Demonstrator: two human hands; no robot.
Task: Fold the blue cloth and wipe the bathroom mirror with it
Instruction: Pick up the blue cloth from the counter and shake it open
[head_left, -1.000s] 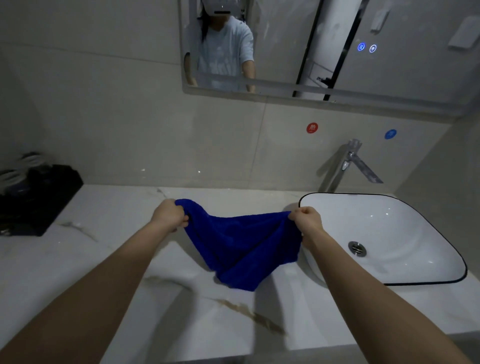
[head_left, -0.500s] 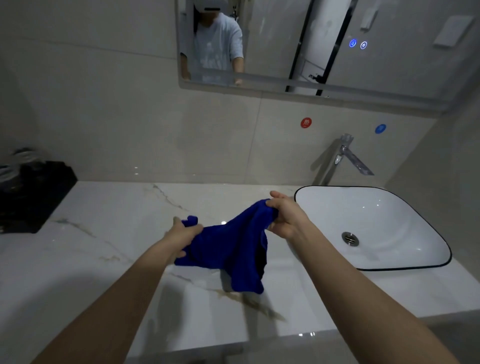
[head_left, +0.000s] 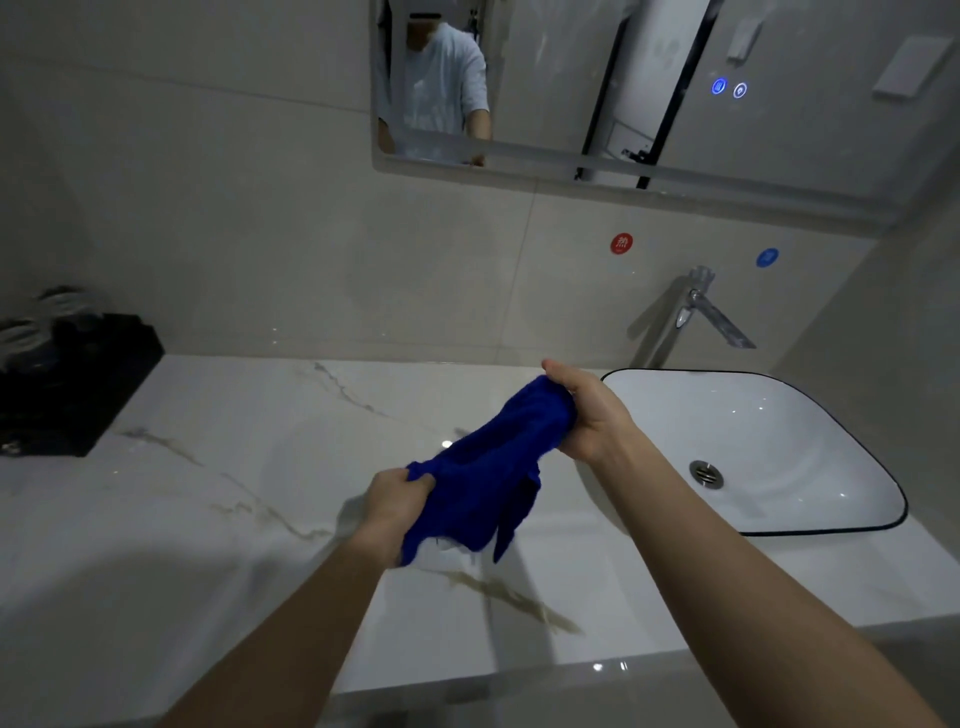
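Fingers: left hand (head_left: 397, 501) and right hand (head_left: 589, 415) both clenched on blue cloth (head_left: 483, 478) | cloth: bunched, held above table (head_left: 234, 467) beside sink (head_left: 831, 525) | step: folding | next: flatten into pad, raise to mirror (head_left: 597, 78)

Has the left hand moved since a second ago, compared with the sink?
Yes. The left hand has dropped toward the counter's near edge and swung right, closer to the sink, bunching the blue cloth against the right hand.
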